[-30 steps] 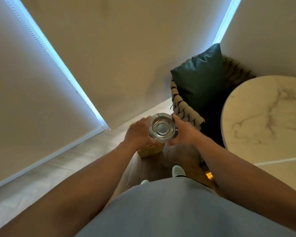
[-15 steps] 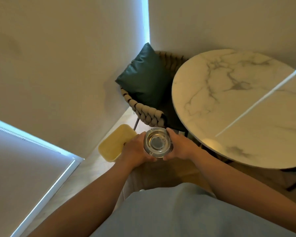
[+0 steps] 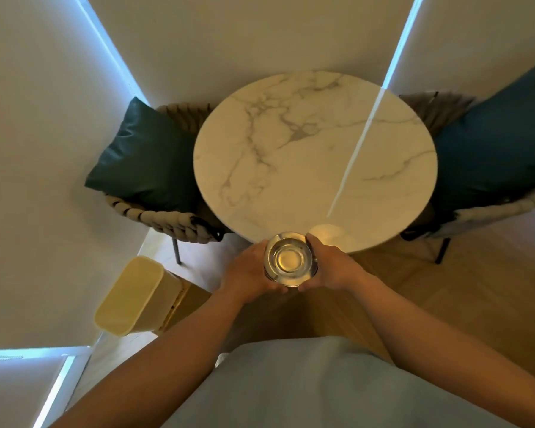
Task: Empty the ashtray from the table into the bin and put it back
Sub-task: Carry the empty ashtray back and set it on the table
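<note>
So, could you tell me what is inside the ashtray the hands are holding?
The ashtray, held between the left hand and right hand, shows only a bare, shiny metal bowl; no ash or butts visible. Its underside is hidden.

ashtray (image 3: pixel 289 258): round, shiny metal; upright; empty; at table (image 3: pixel 291 168) edge

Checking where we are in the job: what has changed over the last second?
The view has swung from the bin and left chair to face the marble table; the ashtray now hovers at its near edge. Unchanged: left hand and right hand both grip the ashtray, which looks empty.
</note>
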A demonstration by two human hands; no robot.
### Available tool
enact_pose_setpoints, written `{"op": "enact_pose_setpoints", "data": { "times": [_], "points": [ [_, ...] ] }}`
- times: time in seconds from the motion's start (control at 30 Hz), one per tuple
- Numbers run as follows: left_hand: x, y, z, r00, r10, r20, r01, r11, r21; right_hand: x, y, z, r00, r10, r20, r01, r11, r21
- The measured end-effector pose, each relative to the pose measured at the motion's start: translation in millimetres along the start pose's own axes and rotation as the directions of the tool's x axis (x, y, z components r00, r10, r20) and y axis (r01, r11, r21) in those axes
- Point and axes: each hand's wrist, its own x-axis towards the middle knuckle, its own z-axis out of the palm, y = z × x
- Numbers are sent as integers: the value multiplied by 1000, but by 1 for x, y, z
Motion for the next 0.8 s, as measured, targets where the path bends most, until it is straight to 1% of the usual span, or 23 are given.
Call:
{"op": "enact_pose_setpoints", "data": {
  "times": [0.17, 0.23, 0.33, 0.5, 0.8],
  "points": [
    [22, 51, 25, 998, 58, 12, -58, 998, -15, -17, 46, -25, 996, 63, -61, -61, 998, 25],
    [30, 63, 30, 996, 82, 27, -82, 996, -23, -20, 57, -31, 994, 75, -80, -73, 997, 32],
    [42, 74, 32, 995, 94, 40, -94, 996, 11, -17, 69, -39, 991, 98, -94, -93, 994, 53],
    [82, 67, 29, 989, 71, 133, -89, 986, 138, 4, 75, -50, 987, 130, -93, -125, 991, 56],
    [181, 37, -9, 987, 89, 136, -107, 985, 132, 94, 62, -89, 974, 194, -116, -192, 981, 23]
  ]
}}
